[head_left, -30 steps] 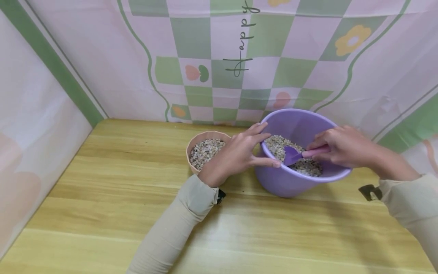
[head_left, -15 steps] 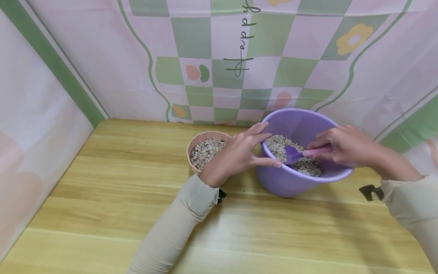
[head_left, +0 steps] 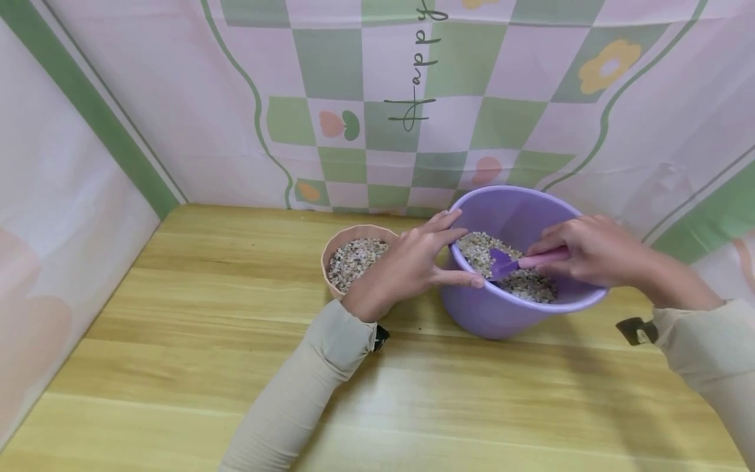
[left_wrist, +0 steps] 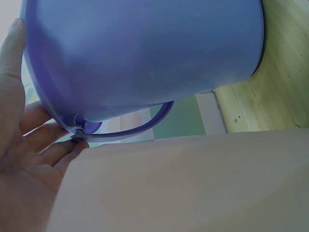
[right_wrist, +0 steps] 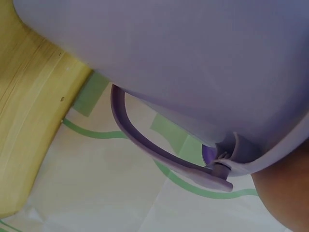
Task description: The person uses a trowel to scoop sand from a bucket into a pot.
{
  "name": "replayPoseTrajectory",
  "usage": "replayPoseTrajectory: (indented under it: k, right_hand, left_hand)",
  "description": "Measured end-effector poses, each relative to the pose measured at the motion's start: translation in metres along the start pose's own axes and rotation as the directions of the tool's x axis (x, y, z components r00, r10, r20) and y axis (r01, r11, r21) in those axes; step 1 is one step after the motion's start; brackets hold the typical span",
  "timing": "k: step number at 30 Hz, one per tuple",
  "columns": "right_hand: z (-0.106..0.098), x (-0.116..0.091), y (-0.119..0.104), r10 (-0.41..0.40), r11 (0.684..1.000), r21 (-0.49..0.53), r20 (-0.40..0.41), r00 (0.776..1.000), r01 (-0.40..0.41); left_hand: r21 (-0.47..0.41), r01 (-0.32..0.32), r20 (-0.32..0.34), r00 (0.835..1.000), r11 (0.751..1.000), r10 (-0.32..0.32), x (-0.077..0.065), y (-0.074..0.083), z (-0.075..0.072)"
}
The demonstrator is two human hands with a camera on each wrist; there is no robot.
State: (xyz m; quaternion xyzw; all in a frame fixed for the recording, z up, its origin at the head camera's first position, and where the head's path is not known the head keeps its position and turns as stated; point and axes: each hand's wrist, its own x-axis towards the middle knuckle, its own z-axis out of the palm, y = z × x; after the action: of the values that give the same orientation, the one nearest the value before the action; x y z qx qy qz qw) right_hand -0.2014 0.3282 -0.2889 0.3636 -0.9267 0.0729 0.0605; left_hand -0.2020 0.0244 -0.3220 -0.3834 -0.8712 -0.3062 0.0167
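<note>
A purple bucket (head_left: pixel 483 314) stands on the wooden table, part filled with small gravel (head_left: pixel 478 249). My left hand (head_left: pixel 413 265) rests on the bucket's left rim, fingers and thumb spread and fairly straight. My right hand (head_left: pixel 596 252) reaches over the right rim and grips the pink handle of a small shovel (head_left: pixel 503 265). Its purple blade points left and touches the gravel; part of it may be buried. In the left wrist view, the fingers (left_wrist: pixel 43 140) lie near the bucket's handle joint. The right wrist view shows the bucket wall and carrying handle (right_wrist: pixel 154 152), but not the shovel.
Left of the bucket, a peach bowl (head_left: pixel 326 265) holds similar gravel, partly hidden by my left hand and wrist. A patterned cloth (head_left: pixel 336 65) hangs behind the table (head_left: pixel 194 367), and more cloth bounds it at both sides.
</note>
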Motion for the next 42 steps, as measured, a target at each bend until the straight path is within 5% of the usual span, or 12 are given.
replayPoseTrajectory:
  k: [21,30,42]
  right_hand:
    - [-0.0015,-0.0025,0.0038,-0.030,0.999,0.026,-0.045,0.999,0.032]
    - [-0.0054,-0.0051,0.0016,0.052,0.996,0.071,-0.022,0.998,-0.051]
    - [-0.0058,-0.0081,0.0010,0.064,0.992,0.112,-0.042,0.997,-0.059]
  left_hand:
    - [-0.025,0.004,-0.002,1.000,1.000,-0.004,0.0016,-0.0010,0.0003]
    - [-0.028,0.015,-0.004,1.000,1.000,-0.015,0.0000,-0.0020,0.0004]
    - [-0.014,0.015,-0.005,1.000,1.000,-0.015,-0.0005,-0.0020,0.0006]
